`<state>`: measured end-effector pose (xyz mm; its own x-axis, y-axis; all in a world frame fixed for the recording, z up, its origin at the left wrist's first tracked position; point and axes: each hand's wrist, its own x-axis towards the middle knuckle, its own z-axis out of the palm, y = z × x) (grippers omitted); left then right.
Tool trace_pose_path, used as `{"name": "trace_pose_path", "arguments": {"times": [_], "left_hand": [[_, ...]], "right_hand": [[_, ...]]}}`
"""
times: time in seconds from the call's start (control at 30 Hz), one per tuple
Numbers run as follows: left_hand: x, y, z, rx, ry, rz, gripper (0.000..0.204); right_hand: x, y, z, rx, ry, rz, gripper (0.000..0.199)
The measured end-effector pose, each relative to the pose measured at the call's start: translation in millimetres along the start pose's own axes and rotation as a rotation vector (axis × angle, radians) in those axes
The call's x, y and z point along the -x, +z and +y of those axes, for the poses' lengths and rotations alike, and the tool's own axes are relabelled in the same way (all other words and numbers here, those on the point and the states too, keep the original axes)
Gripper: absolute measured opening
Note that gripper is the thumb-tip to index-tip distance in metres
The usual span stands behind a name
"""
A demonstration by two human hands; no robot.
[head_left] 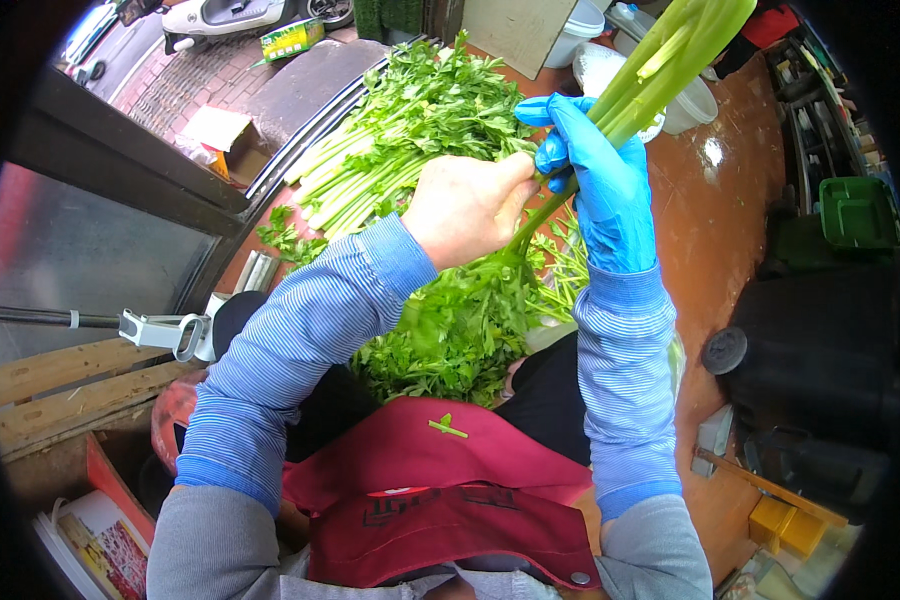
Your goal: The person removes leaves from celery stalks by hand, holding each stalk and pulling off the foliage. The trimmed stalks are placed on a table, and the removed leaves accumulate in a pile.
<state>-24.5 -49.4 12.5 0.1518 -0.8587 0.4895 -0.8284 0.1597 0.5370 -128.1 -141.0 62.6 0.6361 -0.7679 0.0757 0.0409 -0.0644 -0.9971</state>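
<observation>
My right hand (605, 180), in a blue glove, is wrapped round a bunch of celery (660, 75). The thick pale stalk ends point up to the right, while the thinner part slants down toward the leaves. Bare and closed, my left hand (470, 208) pinches at the celery's thinner stems just beside the gloved fingers; its fingertips are partly hidden. A heap of celery leaves (450, 335) lies below my hands, between my knees. Beyond my left hand, a large pile of celery (400, 120) rests on the floor, its stalk ends toward the left.
A bit of green stem (448, 428) lies on my dark red apron (420, 530). White buckets (692, 105) stand at the far right on the reddish floor (725, 200). A green bin (858, 213) is at the right, a glass door (90, 255) at the left.
</observation>
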Motion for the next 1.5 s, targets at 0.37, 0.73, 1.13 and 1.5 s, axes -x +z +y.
{"name": "trace_pose_path", "arguments": {"times": [0.37,0.73,1.13,1.5], "left_hand": [[8.9,-15.8,-14.4,0.398,-0.275,-0.207,0.014],[26.1,-11.5,-23.5,0.096,0.029,-0.136,0.02],[29.5,-76.0,-79.7,1.041,-0.732,0.231,0.016],[31.2,-68.7,-47.2,-0.035,-0.232,-0.019,0.016]], "right_hand": [[-2.2,-6.5,4.6,0.002,0.005,0.046,0.027],[1.2,0.2,11.2,0.013,0.111,0.023,0.027],[-13.9,-49.8,4.4,-0.135,-0.062,0.203,0.029],[-11.6,-56.9,1.4,-0.161,-0.207,0.174,0.031]]}}
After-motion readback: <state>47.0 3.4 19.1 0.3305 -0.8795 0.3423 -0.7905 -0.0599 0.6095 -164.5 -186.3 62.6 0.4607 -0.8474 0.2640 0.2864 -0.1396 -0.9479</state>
